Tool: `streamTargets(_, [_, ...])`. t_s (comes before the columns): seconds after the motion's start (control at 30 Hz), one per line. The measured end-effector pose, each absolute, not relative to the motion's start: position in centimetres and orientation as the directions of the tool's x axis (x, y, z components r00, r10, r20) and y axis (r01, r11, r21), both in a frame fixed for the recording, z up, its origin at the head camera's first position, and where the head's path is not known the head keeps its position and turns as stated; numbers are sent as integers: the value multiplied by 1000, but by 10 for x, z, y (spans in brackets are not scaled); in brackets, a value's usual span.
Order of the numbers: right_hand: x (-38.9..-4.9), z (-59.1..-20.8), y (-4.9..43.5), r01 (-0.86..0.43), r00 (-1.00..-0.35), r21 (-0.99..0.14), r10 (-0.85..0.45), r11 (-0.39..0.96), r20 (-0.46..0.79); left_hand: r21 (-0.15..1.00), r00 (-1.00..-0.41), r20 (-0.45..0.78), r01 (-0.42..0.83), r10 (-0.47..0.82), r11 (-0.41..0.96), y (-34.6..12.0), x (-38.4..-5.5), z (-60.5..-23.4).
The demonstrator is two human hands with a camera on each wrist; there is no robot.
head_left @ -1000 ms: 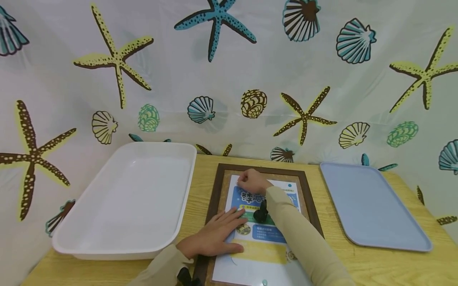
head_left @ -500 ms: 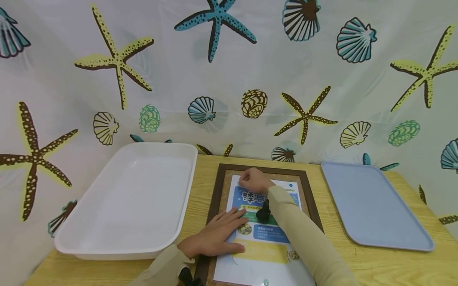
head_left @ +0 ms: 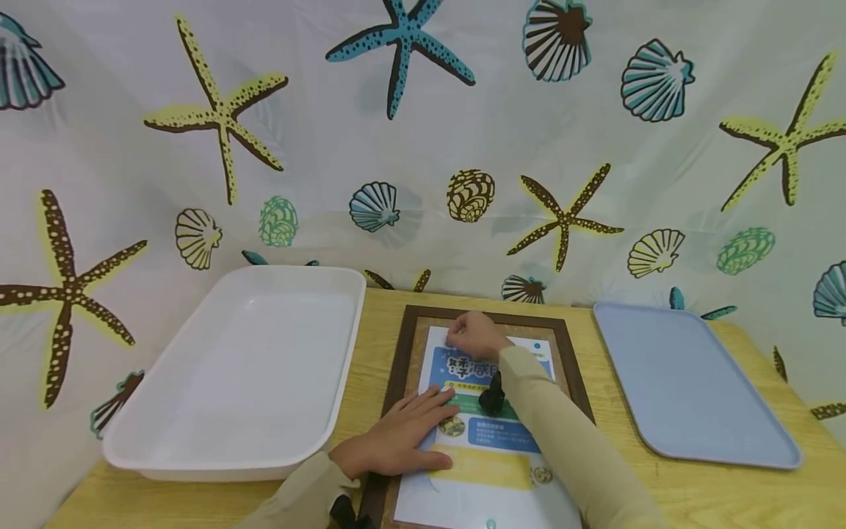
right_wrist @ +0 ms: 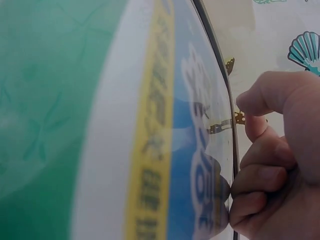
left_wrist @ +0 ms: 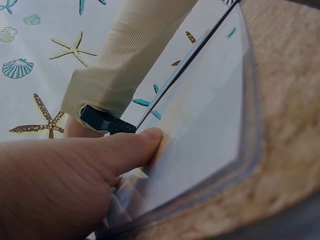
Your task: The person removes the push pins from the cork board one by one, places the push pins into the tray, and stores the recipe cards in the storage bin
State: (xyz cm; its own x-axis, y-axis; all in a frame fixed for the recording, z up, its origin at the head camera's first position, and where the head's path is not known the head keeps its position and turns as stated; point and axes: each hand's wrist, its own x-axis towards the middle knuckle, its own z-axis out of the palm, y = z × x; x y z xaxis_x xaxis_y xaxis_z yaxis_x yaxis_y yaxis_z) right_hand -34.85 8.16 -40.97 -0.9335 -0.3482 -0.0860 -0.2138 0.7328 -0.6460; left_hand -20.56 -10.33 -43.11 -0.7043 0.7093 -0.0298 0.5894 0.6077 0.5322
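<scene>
A printed poster (head_left: 489, 470) with blue, green and yellow bands lies on a brown-framed cork board (head_left: 577, 360). A clear margin runs round its edge in the left wrist view. My left hand (head_left: 405, 433) rests flat over the poster's left side, fingers spread; its thumb (left_wrist: 142, 145) touches the sheet. Near the poster's upper left corner, my right hand (head_left: 477, 336) has its fingers curled, knuckles against the surface. Its thumb (right_wrist: 267, 92) bends toward the index finger. No object shows between them. Small round teal dots mark the poster's upper right corner (head_left: 537, 345) and bottom.
A deep white tub (head_left: 244, 375) stands left of the board. To the right lies a flat pale blue tray (head_left: 694, 382). All rest on a wooden table (head_left: 661, 492). Behind hangs a white curtain (head_left: 423, 139) printed with starfish and shells.
My right hand has shifted slightly right along the poster's top, its fingers still curled. My left hand keeps its place on the poster.
</scene>
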Motion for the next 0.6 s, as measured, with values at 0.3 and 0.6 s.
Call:
streamTargets(0.3, [-351,-414,93,-220,-931,-653,-357,725,-83,528,-699,-27,598,715,604,-104,-204,-427])
streamTargets(0.6, [-350,-407,114,-226,-934,-604,-346,764,-88,506,-707,-20,603,707,617,-102,-206,-433])
